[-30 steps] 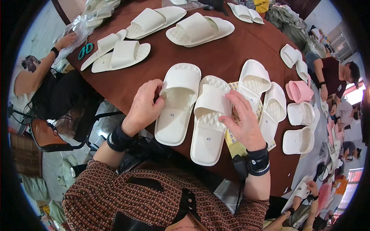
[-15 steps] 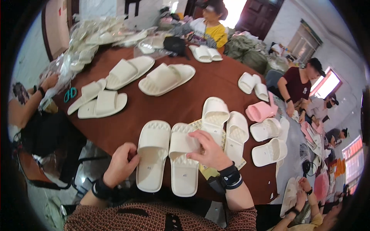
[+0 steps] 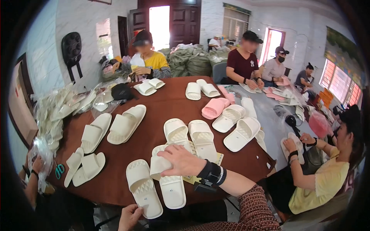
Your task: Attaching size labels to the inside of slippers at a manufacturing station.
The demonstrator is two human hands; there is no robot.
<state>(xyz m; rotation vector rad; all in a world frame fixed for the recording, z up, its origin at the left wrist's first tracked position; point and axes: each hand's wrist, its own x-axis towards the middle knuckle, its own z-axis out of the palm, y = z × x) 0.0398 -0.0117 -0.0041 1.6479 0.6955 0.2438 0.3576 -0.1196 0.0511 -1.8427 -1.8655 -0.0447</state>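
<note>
A brown-covered bench (image 3: pixel 169 101) fills the middle, with a grey bench (image 3: pixel 277 138) adjoining on its right. Grey-green sacks (image 3: pixel 192 61) are heaped beyond the far edge, and bagged slippers (image 3: pixel 58 111) are piled along the left. A person in a yellow top (image 3: pixel 323 181) sits at the right; another in a dark red shirt (image 3: pixel 241 63) works farther off at the grey bench. At the near edge, two white slippers lie side by side, toes pointing away: the left slipper (image 3: pixel 144 188) has its heel end out over the edge, and the right slipper (image 3: pixel 172 192) is just beside it. The right hand (image 3: pixel 183 161) rests on the right slipper's strap, fingers spread; whether its grip closes there, I cannot tell. The left hand (image 3: pixel 130 218) has its grip closed on the left slipper's heel edge, thumb uppermost. Behind them stands a white pair (image 3: pixel 201 134), near a pink pair (image 3: pixel 215 107) and partly over a yellow sheet (image 3: pixel 219 158). Teal scissors (image 3: pixel 59 171) lie at the far left.
</note>
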